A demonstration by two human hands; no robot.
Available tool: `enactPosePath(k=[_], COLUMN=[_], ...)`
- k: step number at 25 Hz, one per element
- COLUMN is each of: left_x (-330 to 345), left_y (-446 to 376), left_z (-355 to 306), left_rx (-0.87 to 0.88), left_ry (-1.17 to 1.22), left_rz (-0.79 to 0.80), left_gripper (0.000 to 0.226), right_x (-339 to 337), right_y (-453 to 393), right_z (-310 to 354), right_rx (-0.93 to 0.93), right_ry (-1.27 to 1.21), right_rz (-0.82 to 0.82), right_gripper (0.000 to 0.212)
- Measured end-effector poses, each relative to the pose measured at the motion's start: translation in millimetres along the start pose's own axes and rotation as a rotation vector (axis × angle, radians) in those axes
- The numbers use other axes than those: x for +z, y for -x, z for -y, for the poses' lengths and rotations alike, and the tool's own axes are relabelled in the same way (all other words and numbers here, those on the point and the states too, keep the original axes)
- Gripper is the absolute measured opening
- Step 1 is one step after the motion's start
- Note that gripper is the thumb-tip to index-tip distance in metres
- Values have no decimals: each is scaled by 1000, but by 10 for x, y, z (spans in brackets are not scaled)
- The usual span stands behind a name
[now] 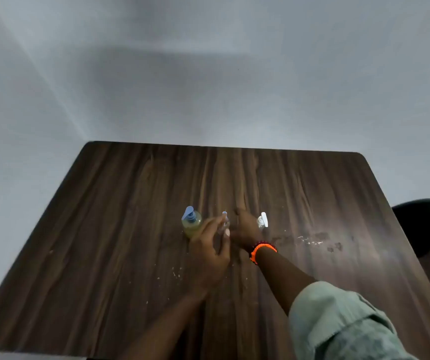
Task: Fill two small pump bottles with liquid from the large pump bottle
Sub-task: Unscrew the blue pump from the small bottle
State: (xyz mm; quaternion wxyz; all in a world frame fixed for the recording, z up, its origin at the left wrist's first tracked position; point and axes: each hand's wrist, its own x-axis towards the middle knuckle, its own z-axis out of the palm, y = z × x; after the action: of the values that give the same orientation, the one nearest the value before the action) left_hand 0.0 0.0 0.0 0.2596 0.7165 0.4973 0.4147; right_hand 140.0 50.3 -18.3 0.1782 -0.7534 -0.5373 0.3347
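Note:
The large pump bottle [191, 222], yellowish liquid inside and a blue pump on top, stands on the dark wooden table [130, 229]. Just right of it is a small clear bottle [225, 221] with a pale blue pump. My left hand [210, 252] reaches to it with fingers curled round its body. My right hand [246, 231], with an orange band at the wrist, sits just right of that bottle; its fingers are turned away and blurred. A second small bottle with a white pump [262, 220] stands right of my right hand, partly hidden by it.
Pale smears and crumbs [310, 241] mark the table to the right of the bottles. A dark chair [426, 224] stands past the table's right edge. Grey walls rise behind the table.

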Motion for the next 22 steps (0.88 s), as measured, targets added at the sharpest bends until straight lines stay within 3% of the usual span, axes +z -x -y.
enactPosePath(k=[2,5,13,22], left_x=[146,321,349,134], left_y=[39,-5,-211,-24], left_z=[169,389,672,684], left_rx=[-179,-369,-439,-389], left_ry=[28,-25,-40,50], left_rz=[-11,23,228,323], left_gripper=[30,33,50,31], right_x=[115,435,508,586], right_y=[-101,-292,-124,354], right_z=[-72,-374,-481,-511], right_rx=[-17,-4,-127,-216], right_ry=[-70,-95,-193,-230], right_rz=[6,24,24,80], right_gripper=[31,43,35,44])
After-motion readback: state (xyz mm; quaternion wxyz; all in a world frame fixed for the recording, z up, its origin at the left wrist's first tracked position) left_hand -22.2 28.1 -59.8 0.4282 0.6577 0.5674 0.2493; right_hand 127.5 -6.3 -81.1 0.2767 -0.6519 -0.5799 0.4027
